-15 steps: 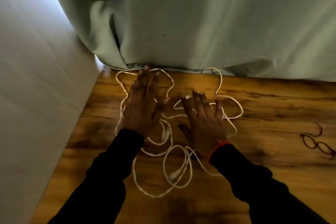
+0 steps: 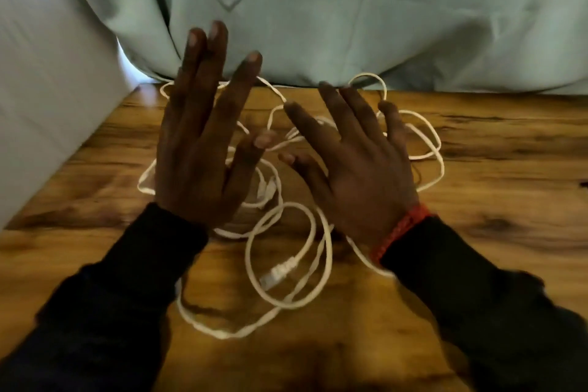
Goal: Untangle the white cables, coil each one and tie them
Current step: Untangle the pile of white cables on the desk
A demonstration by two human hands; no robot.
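Both hands, left and right, have lifted off the tangled thin white cables on the wooden bench, fingers spread, holding nothing; untangling apparently hasn't begun.

- Two hands: left hand and right hand, fingers spread, holding nothing.
- One tangle of cables under them; separate cables cannot be counted.
- One red wristband.
- Two connectors.
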